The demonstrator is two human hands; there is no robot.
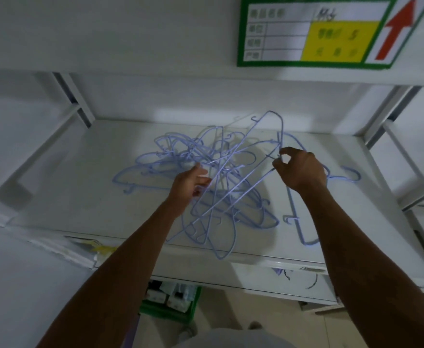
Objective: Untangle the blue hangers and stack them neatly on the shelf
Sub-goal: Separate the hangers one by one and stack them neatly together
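A tangle of several thin blue wire hangers (206, 172) lies in the middle of the white shelf (80, 197). One long hanger (261, 136) is tilted up out of the heap, its top near the back of the shelf. My right hand (301, 169) pinches a wire of that raised hanger between thumb and fingers. At the left side of the heap, my left hand (191, 182) has its fingers curled around several wires. A separate blue hanger (296, 217) lies flat to the right, partly under my right forearm.
White shelf uprights stand at the left (75, 101) and the right (391, 109). A green, white and yellow label with a red arrow (326, 31) hangs on the upper shelf's edge. Below the shelf, a green crate (170, 305) sits on the floor.
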